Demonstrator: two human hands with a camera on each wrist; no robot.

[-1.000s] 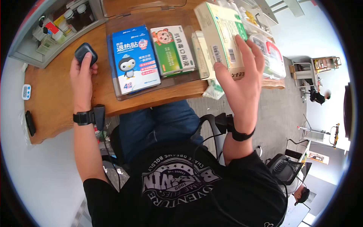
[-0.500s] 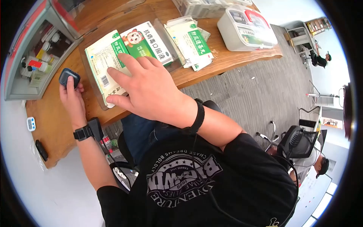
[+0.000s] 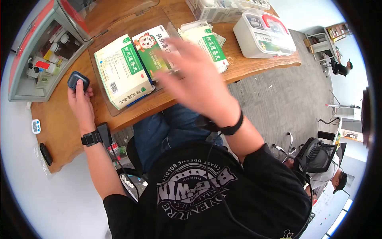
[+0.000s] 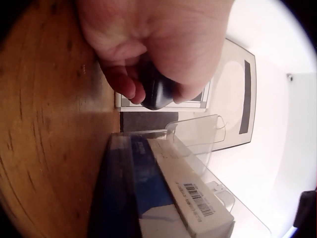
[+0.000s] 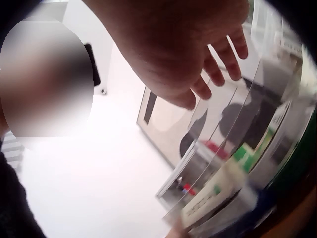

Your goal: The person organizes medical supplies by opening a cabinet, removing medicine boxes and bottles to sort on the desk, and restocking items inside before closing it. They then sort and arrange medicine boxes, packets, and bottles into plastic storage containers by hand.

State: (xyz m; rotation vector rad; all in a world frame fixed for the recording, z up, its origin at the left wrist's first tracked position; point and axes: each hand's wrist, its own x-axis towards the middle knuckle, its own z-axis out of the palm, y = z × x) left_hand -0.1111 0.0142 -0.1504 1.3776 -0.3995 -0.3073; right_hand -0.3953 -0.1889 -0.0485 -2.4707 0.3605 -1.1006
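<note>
My left hand (image 3: 81, 105) grips a small dark rounded case (image 3: 78, 81) over the left of the table, thumb on its top face. In the left wrist view the dark case (image 4: 157, 91) shows between thumb and curled fingers. My right hand (image 3: 205, 81), blurred, hovers empty with spread fingers above a green-and-white medicine box (image 3: 159, 46), partly covering it. Left of that, a cream-and-green medicine box (image 3: 115, 71) lies on a blue box (image 3: 137, 102), which is mostly hidden. Another cream-and-green box (image 3: 205, 40) sits beyond the right hand.
A clear tray (image 3: 113, 111) holds the left boxes. A grey cabinet (image 3: 34, 96) with bottles stands at the left, and a white medicine case (image 3: 248, 46) with a red handle at the right. Near the left edge lie a small white timer (image 3: 36, 126) and a black object (image 3: 45, 154).
The right hand carried a cream-and-green box from the right onto the blue box, let go and moved back right. The left hand keeps holding the dark case. The head view has turned.
</note>
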